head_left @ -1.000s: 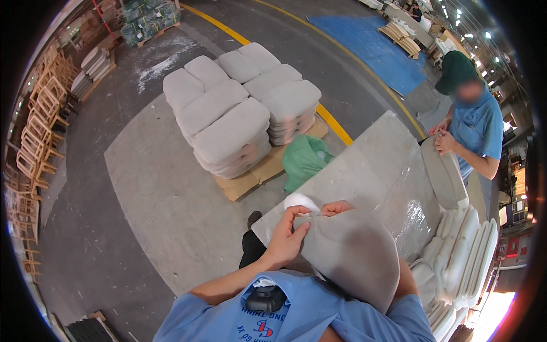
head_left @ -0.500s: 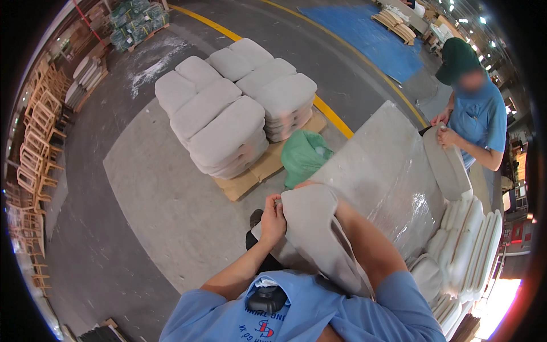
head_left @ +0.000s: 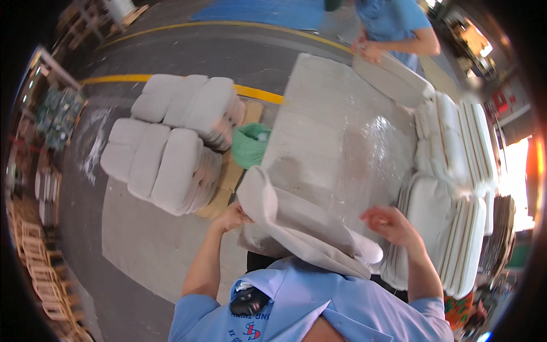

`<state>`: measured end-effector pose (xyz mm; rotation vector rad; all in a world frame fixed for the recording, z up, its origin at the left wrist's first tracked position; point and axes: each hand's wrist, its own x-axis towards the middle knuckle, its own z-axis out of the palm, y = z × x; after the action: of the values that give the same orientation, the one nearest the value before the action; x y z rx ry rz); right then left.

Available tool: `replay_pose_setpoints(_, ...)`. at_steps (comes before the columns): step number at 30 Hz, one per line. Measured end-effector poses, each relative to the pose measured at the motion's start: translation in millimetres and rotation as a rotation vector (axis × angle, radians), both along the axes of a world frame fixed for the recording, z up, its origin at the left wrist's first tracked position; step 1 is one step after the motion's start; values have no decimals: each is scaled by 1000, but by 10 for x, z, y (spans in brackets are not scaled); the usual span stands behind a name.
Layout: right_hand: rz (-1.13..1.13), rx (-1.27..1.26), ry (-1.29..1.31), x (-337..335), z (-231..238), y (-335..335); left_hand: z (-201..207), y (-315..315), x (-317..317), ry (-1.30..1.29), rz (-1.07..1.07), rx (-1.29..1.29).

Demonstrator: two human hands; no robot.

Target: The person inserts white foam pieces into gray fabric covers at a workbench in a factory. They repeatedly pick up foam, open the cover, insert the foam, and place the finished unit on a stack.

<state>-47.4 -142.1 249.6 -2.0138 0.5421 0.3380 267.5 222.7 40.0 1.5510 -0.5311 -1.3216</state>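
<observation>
A light grey fabric cushion [head_left: 307,233] lies bent against my front, over the near edge of the plastic-covered table [head_left: 325,119]. Its upper left end stands up, and a paler rounded end shows at the right. My left hand [head_left: 232,218] pinches the cushion's left edge between thumb and fingers. To the right, my right hand [head_left: 390,224] is raised over the table with its fingers apart, off the cushion and holding nothing. Whether foam fills the whole cushion cannot be seen.
Grey cushions [head_left: 179,165] are stacked on cardboard at the left, with a green bag [head_left: 250,145] beside them. White pads [head_left: 439,228] stand in rows along the right. Across the table, a person in blue [head_left: 393,28] handles another cushion [head_left: 393,80]. Wooden chair frames [head_left: 43,273] line the far left.
The view has turned to the right. My right hand has come out from behind the cushion and moved right, off it. My left hand still grips the cushion's edge, which now lies lower and more sideways.
</observation>
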Motion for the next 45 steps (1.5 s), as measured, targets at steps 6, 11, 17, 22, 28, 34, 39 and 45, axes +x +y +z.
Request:
replay_pose_setpoints(6,-292,33,247,-1387,372,901,-162,48,203,-114,-50,87)
replay_pose_setpoints(11,-576,-336,-127,-1240,-293,1708,-252,-160,388,-231,-289,-18)
replay_pose_setpoints(17,-638,-665,-464,-406,439,1674,-341,-313,563,-238,-447,-79)
replay_pose_setpoints(22,-842,-667,-238,-526,-105,1673,-409,-579,520,-139,-600,-128)
replay_pose_setpoints(28,-1042,-771,-397,-90,11,1855,-319,-465,492,-208,-429,-311)
replay_pose_setpoints(34,-1108,-856,-454,-53,88,2341,-187,-341,873,-265,-597,-127)
replay_pose_setpoints(39,-1171,-741,-427,-59,-371,2799,-134,-278,1138,-343,-822,23)
replay_pose_setpoints(45,-1340,-699,-495,-12,-489,3049,142,-422,1672,-795,-1390,93)
